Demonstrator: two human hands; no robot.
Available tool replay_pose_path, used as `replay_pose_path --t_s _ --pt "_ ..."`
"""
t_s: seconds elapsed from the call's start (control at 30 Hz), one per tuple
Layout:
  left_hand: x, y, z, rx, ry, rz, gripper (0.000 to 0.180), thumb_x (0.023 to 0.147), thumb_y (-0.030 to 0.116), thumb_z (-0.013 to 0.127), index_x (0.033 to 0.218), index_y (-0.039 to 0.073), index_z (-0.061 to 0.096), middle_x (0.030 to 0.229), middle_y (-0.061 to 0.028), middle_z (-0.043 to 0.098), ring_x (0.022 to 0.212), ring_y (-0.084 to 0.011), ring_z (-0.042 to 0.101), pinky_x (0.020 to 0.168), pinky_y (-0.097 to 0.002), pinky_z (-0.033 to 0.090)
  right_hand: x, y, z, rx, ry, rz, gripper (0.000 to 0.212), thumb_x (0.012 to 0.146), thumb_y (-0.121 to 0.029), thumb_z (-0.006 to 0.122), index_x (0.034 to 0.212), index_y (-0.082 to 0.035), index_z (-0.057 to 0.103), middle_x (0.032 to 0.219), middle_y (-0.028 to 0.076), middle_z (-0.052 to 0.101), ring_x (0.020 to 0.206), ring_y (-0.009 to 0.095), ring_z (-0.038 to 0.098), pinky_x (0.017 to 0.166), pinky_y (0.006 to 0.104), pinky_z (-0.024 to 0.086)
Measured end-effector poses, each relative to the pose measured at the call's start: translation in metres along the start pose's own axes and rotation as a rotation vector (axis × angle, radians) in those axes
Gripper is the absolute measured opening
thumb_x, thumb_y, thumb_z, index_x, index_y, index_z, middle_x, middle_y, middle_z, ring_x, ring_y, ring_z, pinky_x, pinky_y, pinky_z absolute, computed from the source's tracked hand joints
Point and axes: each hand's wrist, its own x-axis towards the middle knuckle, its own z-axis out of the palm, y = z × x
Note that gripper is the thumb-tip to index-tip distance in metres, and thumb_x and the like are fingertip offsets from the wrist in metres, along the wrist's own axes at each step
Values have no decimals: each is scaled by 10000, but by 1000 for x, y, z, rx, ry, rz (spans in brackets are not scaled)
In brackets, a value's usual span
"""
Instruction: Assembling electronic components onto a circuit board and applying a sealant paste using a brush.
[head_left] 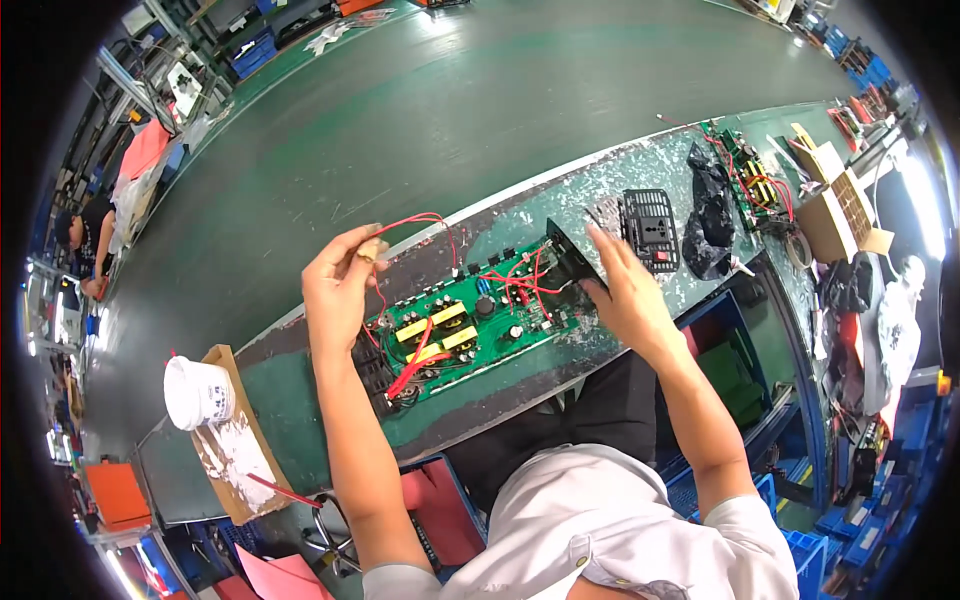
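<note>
A long green circuit board [490, 348] with yellow-wrapped transformers and red wires lies on the workbench in front of me. My left hand [338, 285] is above its left end, with thumb and fingers pinched on a small tan piece [372, 250]. A thin red wire [425, 216] loops from near that piece down to the board. Upright at the board's right end stands a black end panel [572, 255]. My right hand [635, 305] is beside this panel, fingers stretched out and holding nothing; whether it touches the panel I cannot tell. A black fan-like part [370, 368] sits at the left end.
Right of my right hand lies a black socket panel [651, 230], then a crumpled black bag [710, 215] and another circuit board [752, 180]. Cardboard boxes [835, 215] stand farther right. At left, a white tub [198, 392] rests on a cardboard tray [262, 460] smeared with white paste.
</note>
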Motion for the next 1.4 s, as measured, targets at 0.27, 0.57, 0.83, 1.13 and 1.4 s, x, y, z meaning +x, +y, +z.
replay_pose_path --t_s 0.27,0.57,0.83,1.13,1.4 --pt "-3 -19 -14 -160 111 -16 214 955 37 605 1155 -6 668 1013 -61 699 797 -115 662 588 -212 459 -34 -74 36 -35 -157 -359 1018 615 -228 894 1484 -135 371 1562 247 227 1435 471 231 1140 624 194" --pt "-27 29 13 117 -90 245 136 822 -38 716 953 0 723 872 -41 612 739 -102 591 621 -229 449 26 -88 -8 313 246 -305 640 735 -76 844 1304 -55 551 1295 128 551 691 145 554 611 300 492" --pt "-29 37 14 3 -163 238 131 833 -81 665 949 -38 708 916 -39 609 759 -94 604 628 -228 455 48 -67 1 370 -94 -252 119 873 -65 672 955 21 660 835 172 668 779 342 659 685 395 519" --pt "-40 56 4 -1101 -153 123 238 924 37 573 1154 -12 614 838 -20 612 560 -20 412 468 -205 294 35 -53 -6 497 -312 161 120 910 -78 655 969 26 660 805 135 676 716 196 640 661 352 499" --pt "-73 27 76 -433 -197 -186 264 937 55 643 1194 -4 651 912 -11 675 641 -41 533 534 -188 391 25 -64 13 1703 -267 455 169 963 -29 601 1115 42 622 1027 82 667 890 145 692 783 226 569"
